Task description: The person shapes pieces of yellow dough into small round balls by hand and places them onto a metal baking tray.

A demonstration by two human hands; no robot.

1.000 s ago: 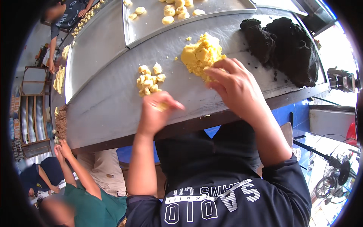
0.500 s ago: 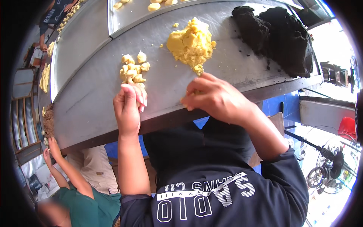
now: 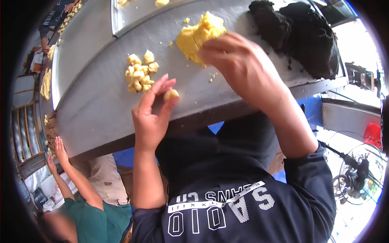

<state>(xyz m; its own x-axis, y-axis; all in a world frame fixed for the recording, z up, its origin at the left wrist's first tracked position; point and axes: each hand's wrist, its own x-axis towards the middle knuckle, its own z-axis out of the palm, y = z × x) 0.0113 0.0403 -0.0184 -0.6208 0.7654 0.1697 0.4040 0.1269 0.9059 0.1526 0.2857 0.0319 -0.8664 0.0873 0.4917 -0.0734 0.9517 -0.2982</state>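
While the right hand point(image 3: 239, 65) clutches the yellow dough mound point(image 3: 198, 34), left hand point(image 3: 152, 115) half-open, fingertips pinching a small dough ball point(image 3: 170, 94)

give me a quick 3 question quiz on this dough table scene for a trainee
1. True or false: the left hand rests flat and empty on the metal table.
2. Which mass does the right hand touch? A) the dark mass B) the yellow dough lump C) the pile of small yellow pieces
3. Fill in: the small dough ball sits at the left hand's ____.

Key
1. False: its palm is turned up, with a small dough ball at the fingertips.
2. B
3. fingertips
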